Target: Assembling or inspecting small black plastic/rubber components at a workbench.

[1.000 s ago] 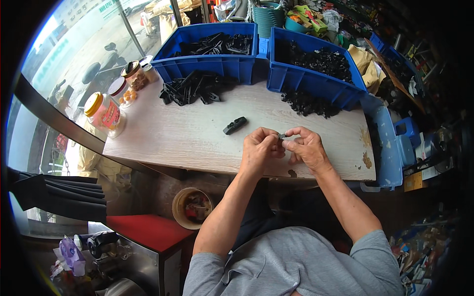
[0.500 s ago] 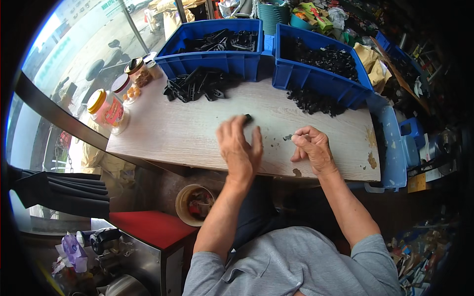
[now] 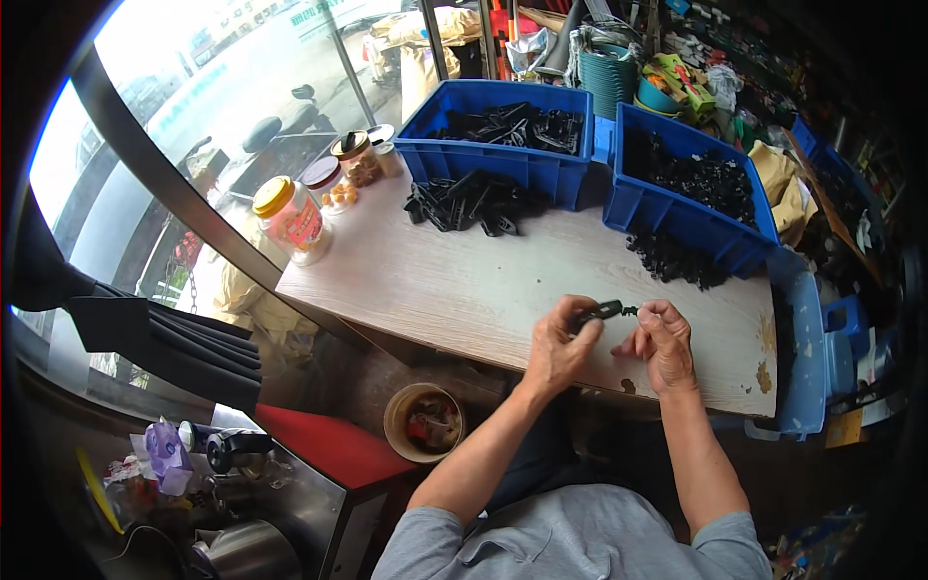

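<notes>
My left hand (image 3: 559, 343) is closed round a long black plastic piece (image 3: 607, 309) with a rounded, slotted end. Facing it, my right hand (image 3: 669, 353) pinches a small black plastic part (image 3: 629, 311) between thumb and fingertips. The two pieces meet or nearly meet end to end above the table's front part; whether they are joined I cannot tell. Farther back lies a heap of long black pieces (image 3: 474, 203), in front of the left blue bin. A heap of small black parts (image 3: 675, 261) lies by the right bin.
The left blue bin (image 3: 493, 162) holds long black pieces, the right blue bin (image 3: 667, 215) small ones. Jars, one a yellow-lidded jar (image 3: 290, 220), line the left edge of the pale table (image 3: 435, 275). Below stands a waste bucket (image 3: 398, 425) beside a red-topped cabinet (image 3: 329, 447).
My left hand has come across to my right hand, bringing the long black piece against or close to the small part. The whole view has swung left.
</notes>
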`<state>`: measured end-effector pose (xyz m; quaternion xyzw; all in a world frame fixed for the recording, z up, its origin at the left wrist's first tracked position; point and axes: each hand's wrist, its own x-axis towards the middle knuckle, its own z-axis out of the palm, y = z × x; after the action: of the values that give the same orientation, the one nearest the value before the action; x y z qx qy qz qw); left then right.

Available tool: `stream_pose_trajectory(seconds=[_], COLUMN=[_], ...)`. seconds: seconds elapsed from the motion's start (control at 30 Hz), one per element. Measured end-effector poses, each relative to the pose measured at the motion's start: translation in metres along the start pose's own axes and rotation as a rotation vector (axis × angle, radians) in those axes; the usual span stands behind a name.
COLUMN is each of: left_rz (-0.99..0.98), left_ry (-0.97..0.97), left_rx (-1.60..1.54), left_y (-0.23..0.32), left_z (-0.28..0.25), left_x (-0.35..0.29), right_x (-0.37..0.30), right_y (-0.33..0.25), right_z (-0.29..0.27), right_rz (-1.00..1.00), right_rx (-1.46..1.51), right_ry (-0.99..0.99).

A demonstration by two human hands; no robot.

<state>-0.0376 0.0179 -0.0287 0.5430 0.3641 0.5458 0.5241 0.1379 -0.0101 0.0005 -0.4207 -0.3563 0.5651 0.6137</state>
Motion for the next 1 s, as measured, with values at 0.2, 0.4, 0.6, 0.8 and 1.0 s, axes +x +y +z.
stream_pose_trajectory(seconds=[0.2, 0.4, 0.6, 0.8, 1.0], left_rz=[-0.136, -0.185, -0.189, -0.311, -0.343], left_ry=[-0.158, -0.180, -0.158, -0.128, -0.048], left_rx=[-0.237, -0.192, -0.138, -0.206, -0.226], left_y=[-0.001, 0.003, 0.009, 0.020, 0.018], left_z=[0.018, 0.014, 0.016, 0.017, 0.018], left_x=[-0.001, 0.002, 0.002, 0.005, 0.005], right_x=[0.001, 0.006, 0.007, 0.006, 0.004], right_y=[0.002, -0.001, 0.000, -0.003, -0.011], right_z=[-0.005, -0.005, -0.007, -0.007, 0.003], right_rz=[0.007, 0.055, 0.074, 0.120, 0.131], right_rx=[-0.059, -0.079, -0.079, -0.074, -0.217], right_ry=[0.012, -0.005, -0.035, -0.061, -0.053])
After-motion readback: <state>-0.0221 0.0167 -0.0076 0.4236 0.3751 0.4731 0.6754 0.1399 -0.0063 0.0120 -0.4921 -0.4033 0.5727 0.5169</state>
